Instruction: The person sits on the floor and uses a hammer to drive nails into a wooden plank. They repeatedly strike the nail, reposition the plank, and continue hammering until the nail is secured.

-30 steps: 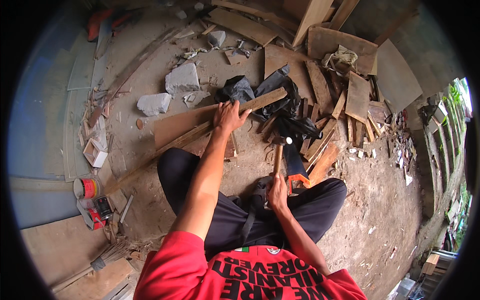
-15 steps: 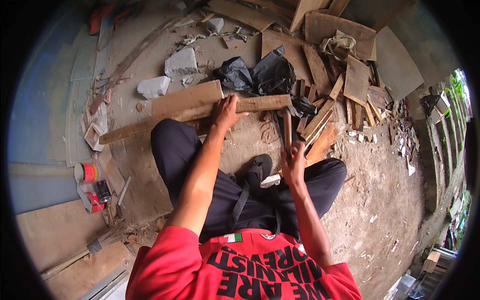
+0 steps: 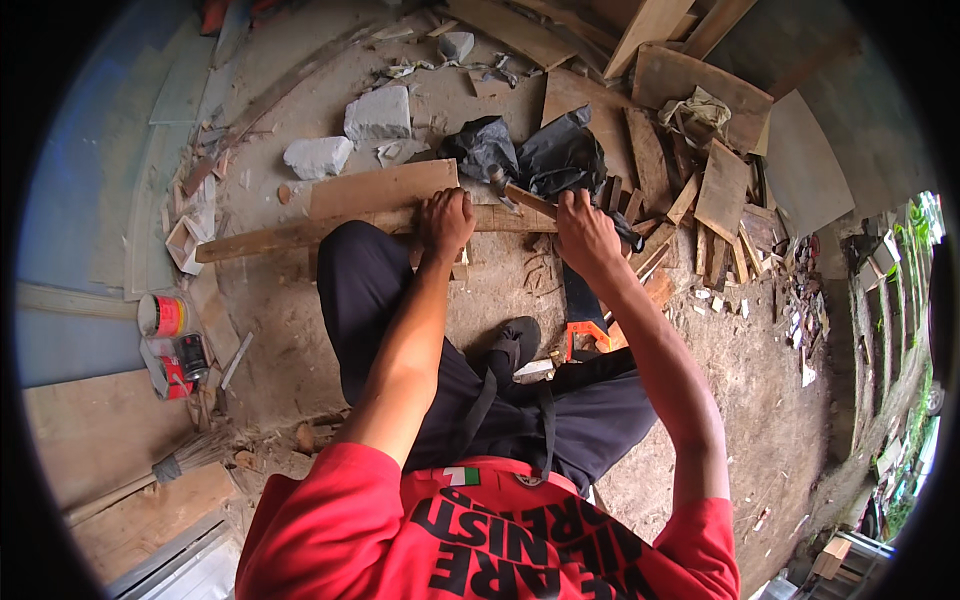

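A long wooden plank [image 3: 270, 240] runs left to right in front of my knees. A wider board [image 3: 385, 188] is set along its far side. My left hand [image 3: 447, 218] is closed over the plank near the board's right end. In my right hand [image 3: 588, 232] is a hammer [image 3: 530, 202], gripped by its wooden handle. The hammer slants above the right part of the plank, its head toward the upper left. Whether the head touches wood is unclear. Between my legs and the plank lies a handsaw [image 3: 588, 334] with an orange handle, partly hidden by my right forearm.
Black plastic sheeting [image 3: 563, 150] lies just beyond the plank. Pale blocks [image 3: 378, 113] rest at the far left. Scrap wood [image 3: 722, 190] is heaped at the far right. Cans [image 3: 163, 315] stand by the left wall. Rubble is scattered on the floor to the right.
My right hand has moved away from me, up to the plank, and the hammer has swung from upright to slanting left. My left hand stays on the plank. The saw's orange handle shows more.
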The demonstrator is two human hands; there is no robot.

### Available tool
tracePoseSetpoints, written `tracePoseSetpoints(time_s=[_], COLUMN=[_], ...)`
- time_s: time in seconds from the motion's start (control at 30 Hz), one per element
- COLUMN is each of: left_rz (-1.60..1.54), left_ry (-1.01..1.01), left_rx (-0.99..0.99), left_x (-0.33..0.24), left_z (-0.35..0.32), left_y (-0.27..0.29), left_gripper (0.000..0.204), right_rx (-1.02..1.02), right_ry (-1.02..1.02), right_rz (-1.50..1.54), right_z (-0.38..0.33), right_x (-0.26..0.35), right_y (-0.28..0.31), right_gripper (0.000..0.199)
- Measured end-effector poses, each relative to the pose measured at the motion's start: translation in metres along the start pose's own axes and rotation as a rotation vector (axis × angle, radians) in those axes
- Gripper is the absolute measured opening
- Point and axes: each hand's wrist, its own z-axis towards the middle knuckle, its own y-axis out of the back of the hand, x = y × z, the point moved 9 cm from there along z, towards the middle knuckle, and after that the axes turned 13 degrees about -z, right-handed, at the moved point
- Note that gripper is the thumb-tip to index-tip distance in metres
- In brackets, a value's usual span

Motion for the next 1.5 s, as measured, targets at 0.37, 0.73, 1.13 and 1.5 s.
tracePoseSetpoints(time_s=[0.37,0.73,1.13,1.5], left_rz=[0.086,0.081,0.009,0.05], left_ry=[0.03,-0.022,-0.043,-0.061], left_rx=[0.006,0.001,0.005,0.053], left_x=[-0.001,-0.004,-0.013,-0.029], left_z=[-0.001,-0.001,0.003,0.013], left_y=[0.002,-0.001,0.005,0.001], left_gripper=[0.023,0.018,0.021,0.021], right_rx=[0.101,0.128,0.171,0.082], right_ry=[0.25,0.279,0.143,-0.026], right_rz=[-0.033,0.071,0.118,0.32], right_z=[0.026,0.036,-0.004,-0.056], right_x=[0.008,0.003,-0.051,-0.055], right_y=[0.004,-0.004,-0.043,-0.118], right_gripper=[0.037,0.025,0.039,0.039])
